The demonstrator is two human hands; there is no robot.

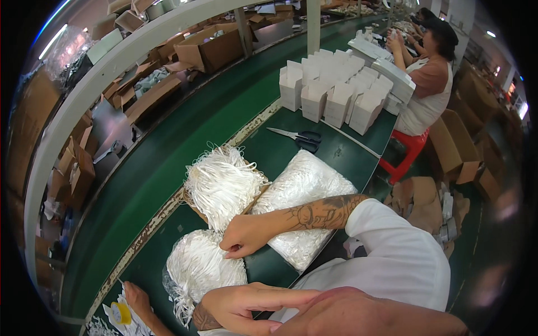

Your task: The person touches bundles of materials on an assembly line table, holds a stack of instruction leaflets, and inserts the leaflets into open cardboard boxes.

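My right hand (246, 235) is closed, its fingers curled in over the place where two heaps of thin white cords meet; whether a cord is between them is hidden. The farther heap of cords (221, 187) lies in a brown cardboard tray. A nearer heap of cords (204, 266) sits in an opened clear plastic bag. Under my right forearm lies a plump clear bag (305, 185) filled with white pieces. My left hand (249, 302) is raised close to the camera, empty as far as I see, with its index finger stretched out and apart from the thumb.
Scissors (300, 136) with dark handles lie beyond the bag. Several open white boxes (336, 89) stand farther back, near a seated co-worker (428, 78). Another person's hand (137, 299) is at lower left by yellow tape (120, 313). A green conveyor (151, 185) runs alongside.
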